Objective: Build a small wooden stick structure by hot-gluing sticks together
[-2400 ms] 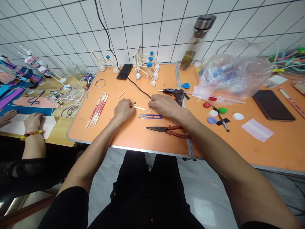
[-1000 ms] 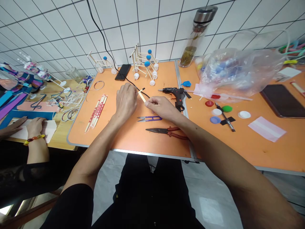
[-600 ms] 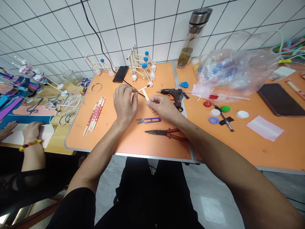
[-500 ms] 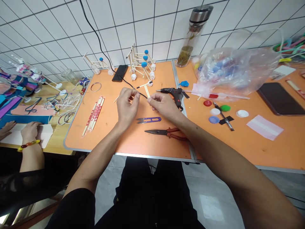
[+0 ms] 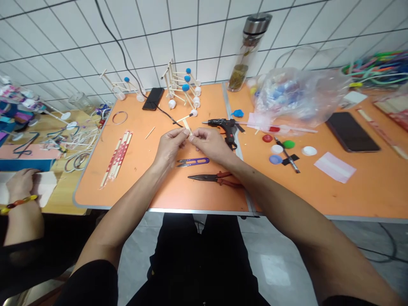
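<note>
A T-shaped piece of pale wooden sticks, its crossbar dark at both ends, rises from between my fingertips. My right hand is closed in a pinch on the lower end of its stem. Beside it, my left hand also pinches at the stem, its fingertips meeting those of the right. Purple thread snips and red-handled pliers lie below the hands. A black glue gun rests just beyond my right hand. One short stick lies left of my left hand.
Stick frames with blue balls and white wheels stand near the wall. Paper-wrapped chopsticks lie left. A glass bottle, plastic bag, bottle caps and phone are right. A co-worker's hand works at the far left.
My left hand has come over to my right hand, and its fingers now pinch the T-shaped piece as well. The view has shifted a little to the right.
</note>
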Available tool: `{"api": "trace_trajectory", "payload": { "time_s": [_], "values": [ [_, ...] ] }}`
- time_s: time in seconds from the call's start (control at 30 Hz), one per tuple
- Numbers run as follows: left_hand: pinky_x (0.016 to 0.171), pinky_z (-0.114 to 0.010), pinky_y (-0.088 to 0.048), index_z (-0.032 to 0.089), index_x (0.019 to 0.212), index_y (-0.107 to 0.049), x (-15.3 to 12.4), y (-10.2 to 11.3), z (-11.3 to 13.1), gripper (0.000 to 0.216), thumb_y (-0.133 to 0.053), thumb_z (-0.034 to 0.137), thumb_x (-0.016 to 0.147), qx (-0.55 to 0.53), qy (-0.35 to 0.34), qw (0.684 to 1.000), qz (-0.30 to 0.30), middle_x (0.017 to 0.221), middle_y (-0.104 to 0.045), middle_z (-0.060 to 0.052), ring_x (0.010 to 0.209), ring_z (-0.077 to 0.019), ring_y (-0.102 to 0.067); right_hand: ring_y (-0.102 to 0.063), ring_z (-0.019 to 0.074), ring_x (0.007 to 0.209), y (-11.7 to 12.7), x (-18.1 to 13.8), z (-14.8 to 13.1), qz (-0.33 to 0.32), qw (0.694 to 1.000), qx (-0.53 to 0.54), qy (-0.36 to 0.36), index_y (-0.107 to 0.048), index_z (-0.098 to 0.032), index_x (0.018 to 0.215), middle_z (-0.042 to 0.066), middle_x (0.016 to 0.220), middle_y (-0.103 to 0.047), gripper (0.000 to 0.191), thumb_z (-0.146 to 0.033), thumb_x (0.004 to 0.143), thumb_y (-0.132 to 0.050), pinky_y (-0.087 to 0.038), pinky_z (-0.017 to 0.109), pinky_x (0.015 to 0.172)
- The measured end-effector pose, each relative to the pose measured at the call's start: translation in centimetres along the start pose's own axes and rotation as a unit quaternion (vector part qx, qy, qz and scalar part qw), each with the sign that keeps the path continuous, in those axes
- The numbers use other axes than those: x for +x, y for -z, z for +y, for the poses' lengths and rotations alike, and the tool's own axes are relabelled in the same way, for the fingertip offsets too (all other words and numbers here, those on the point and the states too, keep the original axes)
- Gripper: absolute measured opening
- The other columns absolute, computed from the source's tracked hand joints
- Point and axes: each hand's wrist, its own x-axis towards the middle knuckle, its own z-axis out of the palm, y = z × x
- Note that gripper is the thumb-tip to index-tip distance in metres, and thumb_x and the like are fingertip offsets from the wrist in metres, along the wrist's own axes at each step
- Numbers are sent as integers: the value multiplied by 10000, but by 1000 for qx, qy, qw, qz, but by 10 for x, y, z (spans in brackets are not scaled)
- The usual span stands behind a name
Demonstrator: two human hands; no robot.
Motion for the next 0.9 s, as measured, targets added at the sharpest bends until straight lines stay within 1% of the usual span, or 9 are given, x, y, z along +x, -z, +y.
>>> {"api": "trace_trajectory", "payload": {
  "time_s": [0.1,0.2,0.27,0.37,0.5,0.63,0.77,0.83,0.9],
  "values": [
    [597,-205,-422,200,846,-883,2,0,0,242,-1028,374,760,1,-8,1000,9,686,-683,17,596,-79,-523,-571,151,700,-3,2,3,-15,1000,-5,1,-677,-231,815,-18,761,-642,232,-393,966,-749,-476,274,677],
    [587,-212,-422,198,786,-860,9,1,4,221,-1011,358,760,1,-15,1000,1,674,-678,11,586,-80,-530,-576,153,733,-4,5,6,-22,1000,5,14,-679,-235,820,-14,789,-643,236,-390,994,-716,-491,274,690],
    [581,-209,-421,194,765,-836,16,0,10,210,-993,332,777,-2,-23,1000,7,656,-664,16,576,-79,-536,-601,153,753,-1,6,4,-15,1000,19,7,-696,-229,852,-12,811,-672,163,-333,974,-726,-514,269,706],
    [567,-195,-426,189,778,-816,31,-2,23,180,-973,275,790,-17,-34,998,46,658,-660,25,590,-80,-574,-628,141,732,9,6,-2,21,999,31,-3,-722,-208,892,-4,838,-720,42,-217,932,-732,-528,257,689],
    [561,-178,-442,202,783,-783,46,-2,29,230,-997,285,796,-31,-21,996,81,731,-716,23,613,-73,-613,-617,107,629,22,8,-5,47,998,29,-23,-742,-183,942,-14,804,-726,119,-131,984,-643,-505,248,646],
    [590,-175,-492,207,791,-768,48,2,20,290,-1025,340,816,-43,-13,997,63,758,-733,17,626,-76,-634,-649,103,593,25,8,-3,43,998,22,-34,-695,-204,990,-24,778,-768,199,-48,981,-573,-501,242,620],
    [652,-190,-563,203,816,-775,42,4,11,298,-1021,368,849,-54,-3,998,38,804,-766,-2,658,-86,-675,-767,140,687,23,6,1,30,998,40,-33,-630,-236,1029,11,881,-854,141,-102,999,-657,-580,252,645],
    [687,-200,-593,204,832,-768,38,3,11,338,-1039,406,841,-54,3,998,31,839,-789,-9,678,-93,-700,-801,151,743,23,4,3,22,998,51,-29,-650,-230,993,48,944,-884,92,-179,1012,-724,-614,255,670],
    [704,-212,-613,204,846,-755,35,1,12,384,-1059,438,824,-54,13,998,27,858,-807,-14,691,-101,-720,-813,153,765,23,3,5,21,998,56,-25,-689,-217,963,71,967,-894,104,-246,1014,-775,-624,249,674]
  ]
}}
